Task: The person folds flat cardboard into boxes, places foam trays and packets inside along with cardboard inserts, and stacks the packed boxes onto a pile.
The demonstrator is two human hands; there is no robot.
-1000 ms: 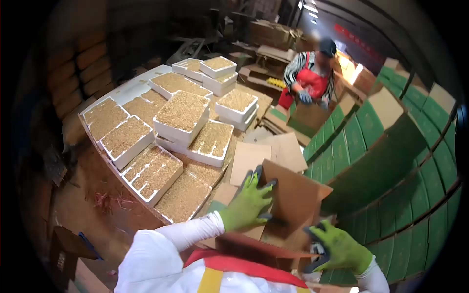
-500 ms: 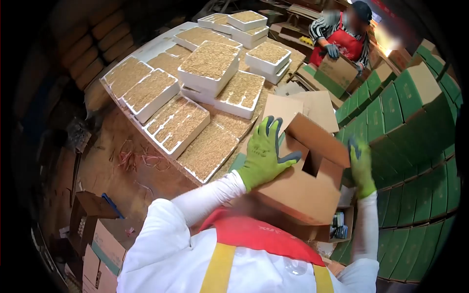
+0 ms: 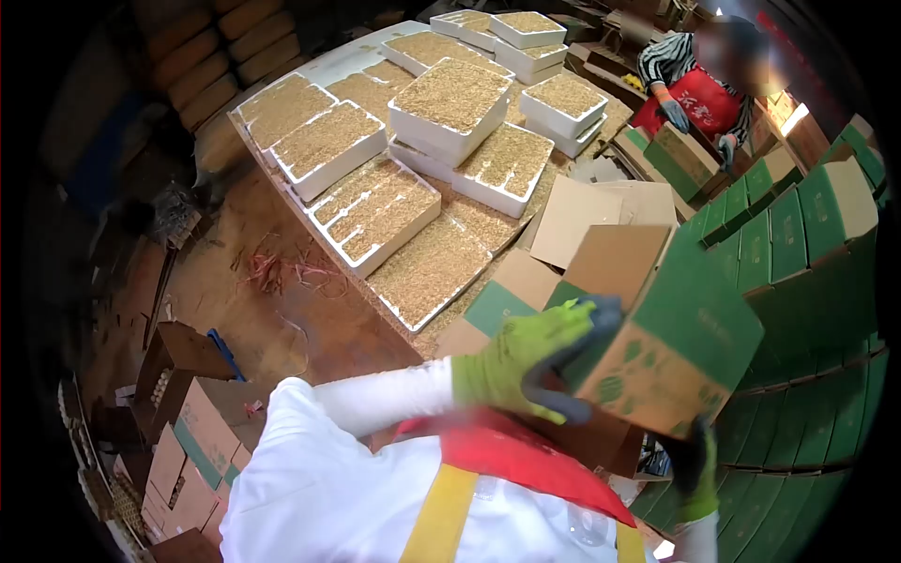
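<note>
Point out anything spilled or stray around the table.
Reddish strands lie in a loose tangle on the floor beside the table. They look odd there, perhaps dropped scraps.

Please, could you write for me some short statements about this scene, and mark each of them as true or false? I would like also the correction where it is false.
1. The left hand touches a green and brown box. True.
2. The right hand wears no glove. False: the right hand wears a glove, as the left one does.
3. The white trays have nothing in them. False: the trays are filled with a grainy, light brown material.
4. The other person wears a red apron. True.
5. The large stack of green boxes is on the picture's left side. False: that stack is on the right side.
</note>
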